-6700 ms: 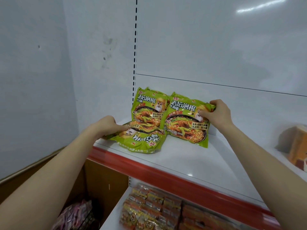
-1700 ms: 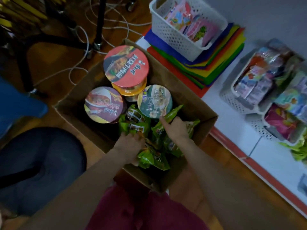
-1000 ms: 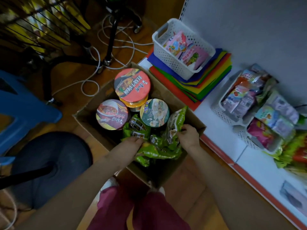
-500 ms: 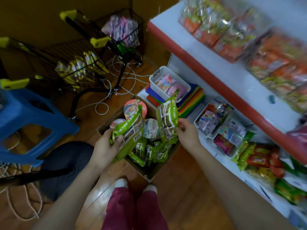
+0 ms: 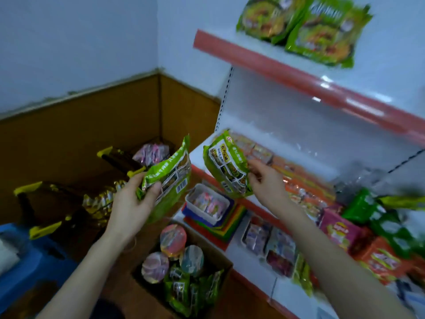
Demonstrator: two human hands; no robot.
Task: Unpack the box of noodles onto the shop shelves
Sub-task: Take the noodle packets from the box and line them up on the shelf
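Both forearms reach forward above the cardboard box [image 5: 224, 263] on the floor. The left hand [image 5: 133, 203], palm up, curls around one green noodle packet [image 5: 170, 178]. The right hand [image 5: 266, 183] pinches a second packet [image 5: 226, 164] by its edge. More green packets [image 5: 299, 26] stand on the top shelf [image 5: 276, 63].

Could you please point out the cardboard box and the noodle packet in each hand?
cardboard box [image 5: 213, 248], head view, right rim.
left-hand packet [image 5: 171, 178], head view, back panel.
right-hand packet [image 5: 226, 168], head view, back panel.
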